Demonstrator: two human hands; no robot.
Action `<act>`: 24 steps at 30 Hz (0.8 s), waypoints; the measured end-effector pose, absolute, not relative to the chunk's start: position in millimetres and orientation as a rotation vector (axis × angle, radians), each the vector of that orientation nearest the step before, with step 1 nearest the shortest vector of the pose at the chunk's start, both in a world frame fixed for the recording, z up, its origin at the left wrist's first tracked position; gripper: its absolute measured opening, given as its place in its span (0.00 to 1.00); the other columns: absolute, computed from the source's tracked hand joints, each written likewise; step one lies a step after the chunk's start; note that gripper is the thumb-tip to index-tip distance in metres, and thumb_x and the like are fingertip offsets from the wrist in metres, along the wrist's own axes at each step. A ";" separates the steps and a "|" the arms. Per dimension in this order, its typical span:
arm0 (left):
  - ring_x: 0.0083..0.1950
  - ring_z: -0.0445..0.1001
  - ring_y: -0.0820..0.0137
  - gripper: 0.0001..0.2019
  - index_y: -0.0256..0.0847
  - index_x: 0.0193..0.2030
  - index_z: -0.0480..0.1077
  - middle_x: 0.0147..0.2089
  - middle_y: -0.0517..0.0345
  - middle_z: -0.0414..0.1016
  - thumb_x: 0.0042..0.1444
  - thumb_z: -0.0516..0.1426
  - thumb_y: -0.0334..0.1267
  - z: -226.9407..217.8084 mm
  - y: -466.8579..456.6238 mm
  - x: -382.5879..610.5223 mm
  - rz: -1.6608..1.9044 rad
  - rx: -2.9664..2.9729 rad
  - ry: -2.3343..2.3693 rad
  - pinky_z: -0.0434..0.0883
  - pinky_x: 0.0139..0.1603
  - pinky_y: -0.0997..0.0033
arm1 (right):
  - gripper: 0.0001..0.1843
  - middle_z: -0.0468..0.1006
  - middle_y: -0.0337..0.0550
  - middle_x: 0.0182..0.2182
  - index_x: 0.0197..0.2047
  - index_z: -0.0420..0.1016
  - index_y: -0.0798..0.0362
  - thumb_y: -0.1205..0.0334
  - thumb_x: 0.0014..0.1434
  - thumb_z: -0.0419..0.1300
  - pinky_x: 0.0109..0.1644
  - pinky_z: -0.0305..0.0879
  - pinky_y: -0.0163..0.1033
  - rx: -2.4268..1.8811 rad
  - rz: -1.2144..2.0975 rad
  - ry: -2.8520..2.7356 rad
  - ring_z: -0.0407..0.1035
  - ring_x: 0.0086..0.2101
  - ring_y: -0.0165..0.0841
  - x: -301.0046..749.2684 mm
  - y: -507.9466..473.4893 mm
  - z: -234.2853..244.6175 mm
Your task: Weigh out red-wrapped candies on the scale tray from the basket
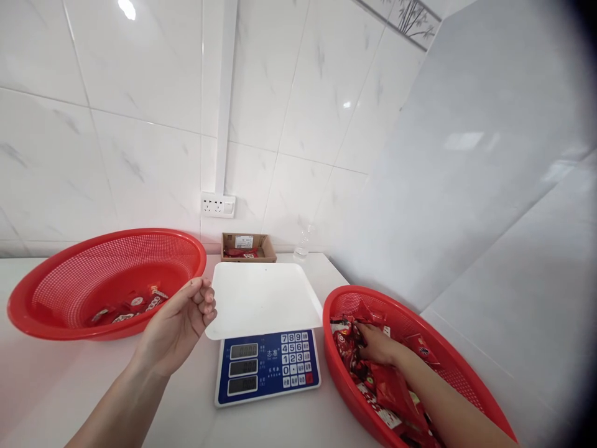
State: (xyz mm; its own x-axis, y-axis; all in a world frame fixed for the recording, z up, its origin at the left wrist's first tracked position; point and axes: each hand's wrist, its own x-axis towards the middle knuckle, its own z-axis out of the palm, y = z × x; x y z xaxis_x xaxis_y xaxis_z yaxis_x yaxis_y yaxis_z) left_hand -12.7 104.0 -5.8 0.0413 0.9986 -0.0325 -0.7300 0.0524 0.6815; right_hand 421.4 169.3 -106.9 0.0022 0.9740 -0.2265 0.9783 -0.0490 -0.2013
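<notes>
Where the red foil snack packets (396,392) lie heaped in the round red plastic mesh basket on the right (346,291), the right hand (377,344) rests among them, its fingertips hidden under the wrappers, so I cannot tell whether it grips one. The left hand (180,323) hovers empty, fingers loosely curled and apart, beside the white tray (263,298) of the one blue-faced digital scale (268,367), which shows three displays and a keypad. The two hands are well apart, the scale between them. A second, larger red mesh basket (107,235) on the left holds a few more red packets (135,305). All stand on a smooth white desk (56,373). Behind the scale sit one small brown cardboard box (247,247) and one clear plastic bottle (303,246), against glossy white marbled wall tiles (140,93) bearing one white socket (217,205).
</notes>
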 end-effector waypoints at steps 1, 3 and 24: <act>0.26 0.65 0.77 0.04 0.37 0.32 0.70 0.27 0.59 0.65 0.56 0.54 0.31 -5.8 103.8 -12.8 1.439 0.572 0.595 0.70 0.26 0.79 | 0.41 0.65 0.62 0.57 0.56 0.65 0.61 0.74 0.34 0.61 0.60 0.52 0.48 2.215 -0.457 2.145 0.58 0.57 0.51 420.1 170.9 -108.6; 0.27 0.65 0.77 0.04 0.37 0.32 0.70 0.27 0.59 0.65 0.56 0.54 0.31 -5.8 103.3 -12.9 1.439 0.570 0.596 0.71 0.26 0.78 | 0.41 0.65 0.64 0.57 0.57 0.64 0.63 0.78 0.33 0.58 0.60 0.51 0.48 2.217 -0.425 2.153 0.57 0.58 0.52 417.9 172.7 -110.7; 0.26 0.65 0.77 0.04 0.37 0.31 0.70 0.27 0.59 0.65 0.55 0.54 0.30 -7.4 103.6 -13.1 1.449 0.560 0.612 0.70 0.26 0.78 | 0.06 0.81 0.43 0.33 0.30 0.73 0.50 0.62 0.45 0.58 0.46 0.67 0.42 2.922 -0.666 2.123 0.74 0.38 0.40 480.0 163.4 -66.2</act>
State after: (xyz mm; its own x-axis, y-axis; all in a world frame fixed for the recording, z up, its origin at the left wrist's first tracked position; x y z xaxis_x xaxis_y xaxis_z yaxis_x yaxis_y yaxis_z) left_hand -13.1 103.6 -7.4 0.0253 0.9987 -0.0450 -0.7287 0.0493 0.6830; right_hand 480.0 163.4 -66.2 0.3165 0.9483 0.0244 0.7645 -0.2398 -0.5983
